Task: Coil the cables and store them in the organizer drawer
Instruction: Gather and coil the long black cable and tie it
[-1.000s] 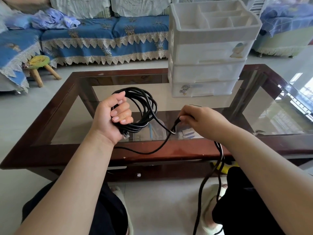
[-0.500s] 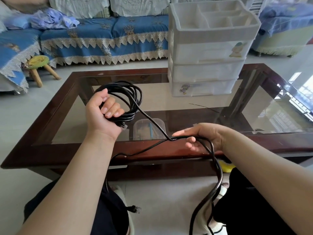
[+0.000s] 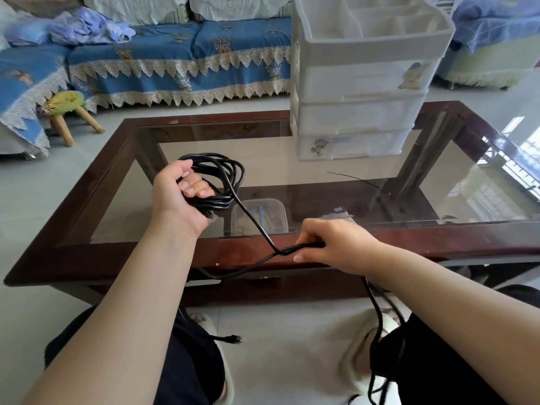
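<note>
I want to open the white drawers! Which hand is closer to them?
The left hand, gripping the cable coil, sits nearer the white drawer organizer, below and left of it. The right hand is lower, by the table's near edge.

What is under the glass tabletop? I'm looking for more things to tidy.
Through the glass tabletop a clear plastic container and some papers show on the lower shelf. The container's contents are blurred, and the wooden frame hides the shelf's near edge.

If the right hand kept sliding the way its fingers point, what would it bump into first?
The right hand points left along the near table edge. It would probably meet the black cable strand running up to the coil in the left hand, then the left forearm. Depth is uncertain.
</note>
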The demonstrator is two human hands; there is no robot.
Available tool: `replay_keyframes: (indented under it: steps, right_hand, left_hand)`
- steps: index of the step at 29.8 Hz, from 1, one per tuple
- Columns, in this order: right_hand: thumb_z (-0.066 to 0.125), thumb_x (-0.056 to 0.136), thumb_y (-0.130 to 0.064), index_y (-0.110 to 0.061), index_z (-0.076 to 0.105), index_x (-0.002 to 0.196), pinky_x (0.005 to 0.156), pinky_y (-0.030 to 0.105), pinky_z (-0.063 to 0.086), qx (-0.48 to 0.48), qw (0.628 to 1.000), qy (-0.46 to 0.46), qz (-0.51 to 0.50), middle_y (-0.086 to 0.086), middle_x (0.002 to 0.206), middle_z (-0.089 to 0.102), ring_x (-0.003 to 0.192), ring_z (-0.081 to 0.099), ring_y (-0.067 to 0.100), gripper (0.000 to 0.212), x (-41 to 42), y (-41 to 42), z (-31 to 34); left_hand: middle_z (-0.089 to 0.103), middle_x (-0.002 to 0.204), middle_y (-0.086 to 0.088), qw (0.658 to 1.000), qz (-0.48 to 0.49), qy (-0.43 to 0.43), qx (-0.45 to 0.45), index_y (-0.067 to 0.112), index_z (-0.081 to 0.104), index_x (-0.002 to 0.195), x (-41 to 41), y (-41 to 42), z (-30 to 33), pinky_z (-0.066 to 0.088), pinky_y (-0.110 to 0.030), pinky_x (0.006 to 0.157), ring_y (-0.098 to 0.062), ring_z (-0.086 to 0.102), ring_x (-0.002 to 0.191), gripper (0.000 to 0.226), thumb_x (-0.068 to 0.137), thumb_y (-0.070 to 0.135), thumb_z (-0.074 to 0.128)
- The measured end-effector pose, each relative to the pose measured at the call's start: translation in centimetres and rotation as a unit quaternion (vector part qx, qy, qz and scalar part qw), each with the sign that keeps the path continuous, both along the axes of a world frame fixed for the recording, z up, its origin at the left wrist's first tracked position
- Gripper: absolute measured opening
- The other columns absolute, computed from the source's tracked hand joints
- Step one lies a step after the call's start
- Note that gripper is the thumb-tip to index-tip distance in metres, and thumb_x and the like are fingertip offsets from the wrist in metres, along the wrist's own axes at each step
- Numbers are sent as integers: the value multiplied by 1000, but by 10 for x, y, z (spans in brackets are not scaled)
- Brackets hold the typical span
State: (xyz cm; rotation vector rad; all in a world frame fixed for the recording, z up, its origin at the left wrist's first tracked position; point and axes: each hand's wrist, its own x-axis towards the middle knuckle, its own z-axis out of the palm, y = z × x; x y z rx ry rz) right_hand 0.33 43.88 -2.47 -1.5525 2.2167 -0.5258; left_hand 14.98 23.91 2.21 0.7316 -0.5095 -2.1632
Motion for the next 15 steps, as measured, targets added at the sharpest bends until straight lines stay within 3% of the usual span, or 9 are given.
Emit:
replay_keyframes:
  steps: [2, 3, 5, 7, 9, 10, 12, 15]
  right_hand:
    - [64, 83, -46, -24, 59, 89, 67, 31, 45, -54, 980, 165, 99, -10, 87, 59, 91, 54, 14, 23, 8, -2, -8]
    - [64, 84, -43, -21, 60, 89, 67, 32, 47, -89, 965, 193, 156, -6, 88, 59, 92, 53, 16, 23, 13, -4, -14]
    - [66, 84, -35, -16, 63, 88, 70, 23, 46, -127, 962, 124, 207, -5, 84, 60, 87, 53, 13, 20, 26, -6, -24]
    - [66, 87, -28, -16, 63, 91, 69, 13, 40, -89, 981, -79, 154, -10, 77, 60, 74, 52, 2, 13, 38, -2, -17]
    - [60, 92, -21, -18, 57, 90, 65, 15, 43, -39, 964, -243, 105, -7, 68, 61, 62, 54, 3, 5, 45, 4, -12]
    - [55, 94, -20, -20, 52, 91, 64, 17, 45, -43, 964, -244, 95, -6, 65, 61, 59, 56, 6, 4, 46, 6, -11]
    - [49, 97, -22, -27, 48, 104, 65, 23, 47, -57, 982, -152, 96, -9, 66, 60, 61, 57, 8, 9, 46, 5, -7]
    - [48, 94, -39, -33, 45, 127, 83, 26, 47, -83, 986, -73, 123, -17, 92, 59, 89, 56, 4, 34, 45, -2, -6]
  left_hand:
    - [31, 41, 9, 1000, 6, -4, 8, 18, 34, 56, -1, 1, -1, 30, -17, 37, -6, 28, 33, 39, 91, 12, 49]
    - [31, 41, 9, 1000, 9, -6, 11, 17, 34, 56, -2, 2, -2, 31, -16, 37, -6, 29, 33, 38, 91, 12, 49]
    - [31, 41, 9, 1000, 15, -7, 14, 17, 33, 55, -1, 0, -4, 31, -16, 37, -7, 29, 33, 39, 90, 11, 49]
    - [31, 41, 9, 1000, 18, -3, 16, 18, 33, 51, 0, -3, -6, 31, -16, 37, -7, 28, 33, 42, 90, 11, 50]
    - [31, 41, 9, 1000, 8, -7, 18, 19, 33, 50, 2, -7, -7, 31, -16, 37, -6, 29, 33, 44, 89, 12, 50]
    - [31, 40, 9, 1000, 0, -17, 18, 19, 33, 50, 1, -6, -8, 31, -15, 37, -6, 28, 33, 43, 90, 12, 50]
    - [29, 40, 10, 999, -15, -38, 19, 19, 34, 53, -4, 0, -11, 28, -16, 36, -5, 26, 32, 41, 90, 12, 49]
    - [26, 37, 9, 998, -20, -66, 15, 19, 32, 59, -19, 17, -18, 25, -16, 34, -5, 24, 31, 36, 91, 10, 46]
